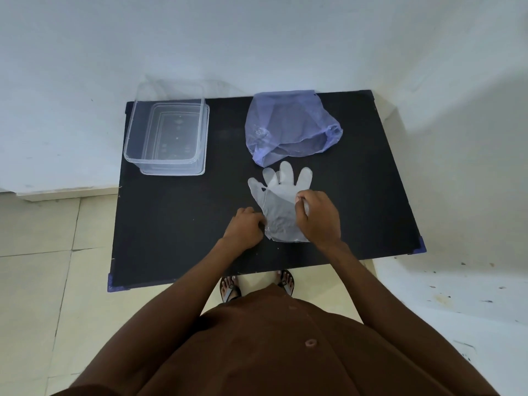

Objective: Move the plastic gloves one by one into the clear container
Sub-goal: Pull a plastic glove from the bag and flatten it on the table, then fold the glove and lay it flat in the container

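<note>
A stack of clear plastic gloves (281,195) lies flat on the black table (177,224), fingers pointing away from me. My left hand (245,227) pinches the stack's left edge near the cuff. My right hand (317,215) rests on its right side, fingertips pinched on the plastic near the palm. The clear container (167,132) stands at the table's far left, apart from both hands; nothing shows inside it.
A crumpled blue-violet plastic bag (288,127) lies at the far middle of the table, just beyond the gloves' fingertips. A white wall runs behind the table. My sandalled feet (257,284) stand at the table's near edge on a tiled floor.
</note>
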